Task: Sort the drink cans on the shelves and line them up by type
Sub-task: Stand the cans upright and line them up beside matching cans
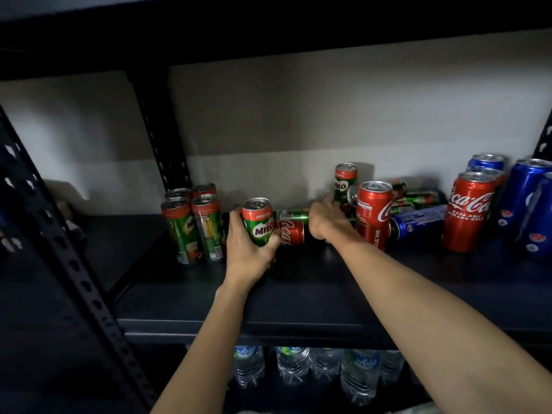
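Left side of shelf (298,297): four Milo cans (194,225) upright, grouped. Left hand (249,249) wraps fifth Milo can (258,221) mid-body, upright, just beside group. Slim, rigid, smooth, so probably slippery; grab round the middle. Right hand (327,219) reaches into toppled pile (397,204); grip hidden, can't tell. Upright further right: two Coke cans (467,210), roughly four blue cans (525,198).
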